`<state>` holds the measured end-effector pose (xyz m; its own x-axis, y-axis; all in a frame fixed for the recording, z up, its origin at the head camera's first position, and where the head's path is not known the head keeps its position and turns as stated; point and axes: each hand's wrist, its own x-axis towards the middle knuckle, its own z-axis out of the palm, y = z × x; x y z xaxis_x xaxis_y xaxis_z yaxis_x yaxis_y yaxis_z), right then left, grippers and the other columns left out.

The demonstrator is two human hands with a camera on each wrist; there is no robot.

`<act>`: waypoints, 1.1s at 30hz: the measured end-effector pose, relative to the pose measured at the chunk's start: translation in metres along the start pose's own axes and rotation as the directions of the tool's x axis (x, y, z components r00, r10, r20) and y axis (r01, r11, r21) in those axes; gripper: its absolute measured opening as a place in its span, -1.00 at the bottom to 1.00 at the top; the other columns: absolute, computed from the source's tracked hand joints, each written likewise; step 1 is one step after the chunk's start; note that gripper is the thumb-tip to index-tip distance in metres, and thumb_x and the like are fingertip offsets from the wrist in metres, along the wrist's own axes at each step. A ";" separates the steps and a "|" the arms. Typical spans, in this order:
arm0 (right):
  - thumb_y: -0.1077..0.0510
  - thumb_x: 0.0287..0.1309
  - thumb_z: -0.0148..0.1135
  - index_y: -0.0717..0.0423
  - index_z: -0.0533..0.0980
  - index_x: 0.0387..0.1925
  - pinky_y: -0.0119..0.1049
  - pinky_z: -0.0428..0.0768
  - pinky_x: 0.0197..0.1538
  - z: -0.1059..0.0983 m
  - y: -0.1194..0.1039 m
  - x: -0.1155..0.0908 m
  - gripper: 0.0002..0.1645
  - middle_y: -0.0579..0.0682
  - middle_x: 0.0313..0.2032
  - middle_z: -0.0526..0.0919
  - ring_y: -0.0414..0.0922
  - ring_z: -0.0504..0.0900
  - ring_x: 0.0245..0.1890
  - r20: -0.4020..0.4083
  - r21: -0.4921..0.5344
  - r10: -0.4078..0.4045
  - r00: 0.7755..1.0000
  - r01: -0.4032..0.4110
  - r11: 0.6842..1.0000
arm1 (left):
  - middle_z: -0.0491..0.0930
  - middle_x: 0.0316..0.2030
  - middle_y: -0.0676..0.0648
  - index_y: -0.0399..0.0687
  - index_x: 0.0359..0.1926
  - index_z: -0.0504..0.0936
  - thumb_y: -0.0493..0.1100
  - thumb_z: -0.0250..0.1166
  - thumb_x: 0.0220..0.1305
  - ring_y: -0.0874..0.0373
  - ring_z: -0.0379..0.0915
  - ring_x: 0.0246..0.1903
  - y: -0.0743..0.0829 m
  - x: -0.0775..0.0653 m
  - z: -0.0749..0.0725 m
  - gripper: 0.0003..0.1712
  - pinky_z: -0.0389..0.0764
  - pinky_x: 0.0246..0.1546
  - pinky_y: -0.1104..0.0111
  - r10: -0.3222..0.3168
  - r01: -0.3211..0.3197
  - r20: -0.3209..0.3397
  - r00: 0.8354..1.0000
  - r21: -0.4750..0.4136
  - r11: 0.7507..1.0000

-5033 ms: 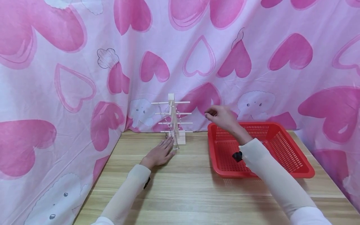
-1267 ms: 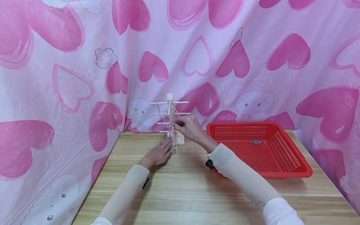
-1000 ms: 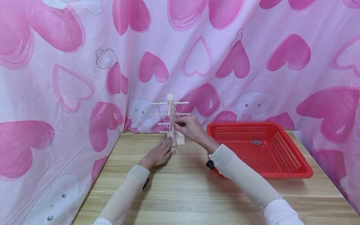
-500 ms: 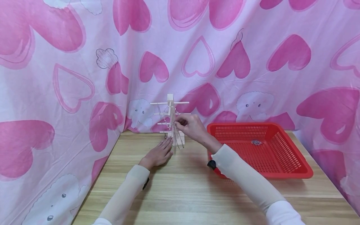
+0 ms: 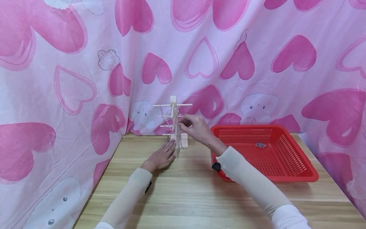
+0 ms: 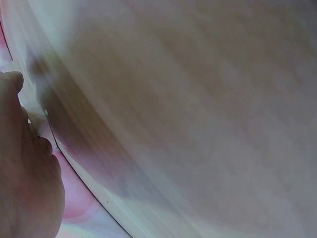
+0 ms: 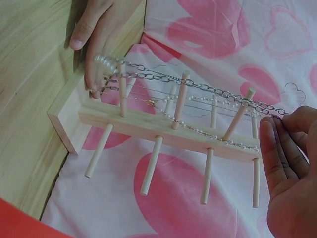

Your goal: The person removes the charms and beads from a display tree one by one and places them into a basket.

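A wooden peg stand (image 5: pixel 173 99) rises at the table's far side, a pearl necklace (image 7: pixel 198 130) and thin chains hanging on its pegs. Thumb and fingertips of my right hand (image 5: pixel 197 128) pinch a silver chain necklace (image 7: pixel 218 91) in front of the stand. Its doubled strand hangs down past the front pegs to a pearly section (image 7: pixel 105 63) near the base. My left hand (image 5: pixel 160 157) lies with fingers extended at the foot of the stand; in the right wrist view its fingertips touch the base. Whether the chain rests on a peg, I cannot tell.
A red plastic basket (image 5: pixel 286 178) stands on the right of the wooden table (image 5: pixel 183 197). Inside it lies a small silvery heap (image 5: pixel 260 145), probably a chain. Pink heart-patterned cloth (image 5: pixel 194 57) hangs behind and on the left.
From above the basket, my right hand has come left to the stand. Over the last second it shifted slightly up and right, and the hanging chain swung. My left hand stayed put.
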<state>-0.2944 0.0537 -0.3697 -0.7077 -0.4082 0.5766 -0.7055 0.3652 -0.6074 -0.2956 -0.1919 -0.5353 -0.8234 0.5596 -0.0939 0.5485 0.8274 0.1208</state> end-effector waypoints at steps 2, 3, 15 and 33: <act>0.30 0.33 0.39 0.27 0.75 -0.11 -0.28 0.84 -0.15 -0.001 0.000 0.000 -0.85 0.08 -0.30 0.85 -0.08 0.81 -0.33 0.003 -0.005 -0.002 1.000 0.002 1.000 | -0.15 0.73 -0.22 -0.25 0.71 -0.10 0.10 -0.18 0.74 -0.15 -0.24 0.73 0.001 -0.001 -0.001 -0.21 -0.03 0.74 0.02 0.003 -0.003 -0.002 1.000 0.006 1.000; 0.30 0.33 0.39 0.28 0.75 -0.11 -0.28 0.84 -0.16 -0.001 0.000 0.000 -0.85 0.08 -0.29 0.85 -0.08 0.81 -0.33 0.005 -0.008 -0.004 1.000 0.004 1.000 | -0.15 0.73 -0.23 -0.26 0.71 -0.10 0.10 -0.18 0.74 -0.15 -0.23 0.72 0.002 -0.001 -0.002 -0.21 -0.02 0.73 0.02 0.005 -0.005 -0.003 1.000 0.011 1.000; 0.34 0.29 0.40 0.22 0.76 -0.18 -0.28 0.84 -0.20 -0.015 -0.002 0.003 -0.90 0.09 -0.30 0.85 -0.08 0.81 -0.34 -0.020 -0.037 -0.039 0.999 0.038 0.999 | -0.15 0.72 -0.25 -0.29 0.71 -0.10 0.07 -0.18 0.75 -0.17 -0.22 0.72 0.003 -0.005 -0.004 -0.22 -0.02 0.73 0.01 0.010 -0.009 -0.011 1.000 0.015 1.000; 0.40 0.26 0.38 0.23 0.74 -0.23 -0.27 0.81 -0.18 -0.050 0.000 0.003 -0.90 0.10 -0.33 0.83 -0.05 0.77 -0.34 -0.068 -0.005 0.004 0.998 -0.005 1.000 | -0.19 0.73 -0.22 -0.26 0.71 -0.13 0.11 -0.20 0.75 -0.14 -0.26 0.73 0.002 -0.003 -0.004 -0.20 -0.04 0.74 0.03 0.019 -0.019 0.003 1.000 0.027 0.999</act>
<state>-0.2984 0.0940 -0.3403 -0.7116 -0.3487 0.6099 -0.7024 0.3709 -0.6075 -0.2929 -0.1923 -0.5310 -0.8124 0.5755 -0.0945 0.5680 0.8175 0.0956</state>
